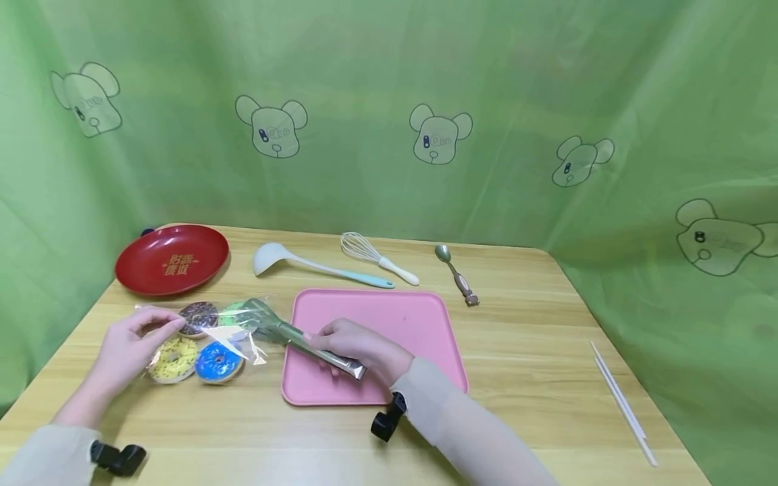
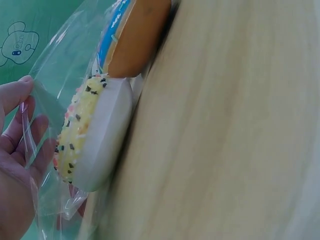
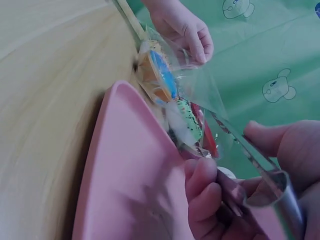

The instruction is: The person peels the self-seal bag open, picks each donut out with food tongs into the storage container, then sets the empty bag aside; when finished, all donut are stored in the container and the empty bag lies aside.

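My left hand (image 1: 130, 344) pinches the edge of a clear plastic bag (image 2: 55, 65) between thumb and fingers. Around several toy donuts the bag's film spreads: a yellow donut (image 1: 159, 368), a blue donut (image 1: 209, 368), a dark brown donut (image 1: 200, 310) and a green donut (image 1: 228, 316). In my right hand (image 1: 361, 344) are metal tongs (image 1: 298, 337), gripped near their folded end. Their tips point left and overlap the bag beside the green donut. Below the right hand lies a pink tray (image 1: 419, 331).
A red plate (image 1: 146, 266) stands at the back left. Along the back lie a white ladle (image 1: 316, 265) with a blue handle, a whisk (image 1: 389, 263) and a spoon (image 1: 456, 273). White chopsticks (image 1: 623, 405) lie near the table's right edge. A green curtain (image 1: 365, 182) surrounds the table.
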`<state>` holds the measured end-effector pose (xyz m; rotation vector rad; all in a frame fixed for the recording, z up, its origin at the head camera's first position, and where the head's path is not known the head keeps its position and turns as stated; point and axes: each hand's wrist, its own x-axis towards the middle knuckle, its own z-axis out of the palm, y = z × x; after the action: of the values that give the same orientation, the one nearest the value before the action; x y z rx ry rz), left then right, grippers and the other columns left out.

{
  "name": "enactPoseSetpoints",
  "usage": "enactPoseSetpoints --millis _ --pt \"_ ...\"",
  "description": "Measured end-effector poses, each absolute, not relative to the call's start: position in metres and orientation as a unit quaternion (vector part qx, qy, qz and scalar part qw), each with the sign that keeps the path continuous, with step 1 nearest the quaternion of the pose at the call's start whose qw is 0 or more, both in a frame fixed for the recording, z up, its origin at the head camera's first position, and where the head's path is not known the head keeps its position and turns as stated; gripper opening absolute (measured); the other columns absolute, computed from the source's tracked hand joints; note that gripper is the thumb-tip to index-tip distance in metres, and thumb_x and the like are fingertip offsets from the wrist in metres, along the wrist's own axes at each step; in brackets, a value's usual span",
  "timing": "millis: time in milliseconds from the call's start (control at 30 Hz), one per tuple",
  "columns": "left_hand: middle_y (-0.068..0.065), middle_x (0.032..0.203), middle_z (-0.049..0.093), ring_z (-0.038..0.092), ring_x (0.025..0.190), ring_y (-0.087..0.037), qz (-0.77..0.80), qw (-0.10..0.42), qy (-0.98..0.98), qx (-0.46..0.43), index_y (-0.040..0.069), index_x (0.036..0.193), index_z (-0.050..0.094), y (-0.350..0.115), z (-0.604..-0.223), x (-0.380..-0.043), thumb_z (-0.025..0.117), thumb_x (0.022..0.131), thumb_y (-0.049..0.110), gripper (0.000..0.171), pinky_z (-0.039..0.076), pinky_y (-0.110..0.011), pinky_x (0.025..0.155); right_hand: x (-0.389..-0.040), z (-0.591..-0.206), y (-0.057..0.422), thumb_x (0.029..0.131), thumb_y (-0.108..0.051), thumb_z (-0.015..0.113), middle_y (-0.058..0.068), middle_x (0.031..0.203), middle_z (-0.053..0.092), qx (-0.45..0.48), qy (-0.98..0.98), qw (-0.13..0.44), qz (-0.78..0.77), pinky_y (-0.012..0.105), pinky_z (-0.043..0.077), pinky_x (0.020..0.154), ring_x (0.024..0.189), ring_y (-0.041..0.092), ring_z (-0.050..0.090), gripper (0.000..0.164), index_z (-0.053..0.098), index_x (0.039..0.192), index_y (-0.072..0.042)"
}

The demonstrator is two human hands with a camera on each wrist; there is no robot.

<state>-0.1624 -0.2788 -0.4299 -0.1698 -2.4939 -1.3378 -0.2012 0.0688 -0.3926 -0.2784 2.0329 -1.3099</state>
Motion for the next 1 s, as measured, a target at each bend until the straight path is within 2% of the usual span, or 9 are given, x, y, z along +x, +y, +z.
enactPoseSetpoints --millis 167,400,600,1000 --pt "0.016 0.094 0.062 0.05 0.092 0.006 -0.467 0.153 -0.869 -0.056 0.001 0.105 0.064 -0.281 -0.431 -0.162 0.064 0.089 0.021 0.025 0.039 -0.005 0.075 -0.205 -0.398 0.061 0.087 -0.037 0.063 0.01 0.06 0.057 -0.115 0.783 0.362 -0.492 0.024 0.041 0.036 0.041 0.014 0.049 0.041 0.064 0.085 0.004" --pt "0.014 0.095 0.062 0.05 0.093 0.006 -0.465 0.151 -0.871 -0.057 0.001 0.106 0.063 -0.284 -0.433 -0.163 0.065 0.089 0.022 0.026 0.038 -0.004 0.075 -0.21 -0.407 0.057 0.088 -0.033 0.063 0.015 0.064 0.061 -0.137 0.779 0.348 -0.504 0.024 0.043 0.036 0.041 0.015 0.051 0.037 0.065 0.082 0.004" --pt "0.015 0.094 0.062 0.05 0.091 0.007 -0.464 0.153 -0.871 -0.055 0.001 0.106 0.063 -0.284 -0.434 -0.164 0.065 0.089 0.022 0.027 0.038 -0.003 0.076 -0.209 -0.408 0.063 0.086 -0.034 0.064 0.015 0.065 0.063 -0.148 0.793 0.321 -0.496 0.025 0.045 0.036 0.041 0.015 0.052 0.034 0.066 0.083 0.0" --pt "0.019 0.093 0.06 0.048 0.089 0.012 -0.439 0.155 -0.883 -0.049 0.002 0.104 0.063 -0.288 -0.434 -0.161 0.063 0.09 0.023 0.026 0.036 -0.001 0.074 -0.203 -0.403 0.089 0.086 -0.035 0.064 0.016 0.067 0.063 -0.171 0.779 0.32 -0.511 0.024 0.045 0.039 0.041 0.014 0.052 0.038 0.067 0.087 0.003"
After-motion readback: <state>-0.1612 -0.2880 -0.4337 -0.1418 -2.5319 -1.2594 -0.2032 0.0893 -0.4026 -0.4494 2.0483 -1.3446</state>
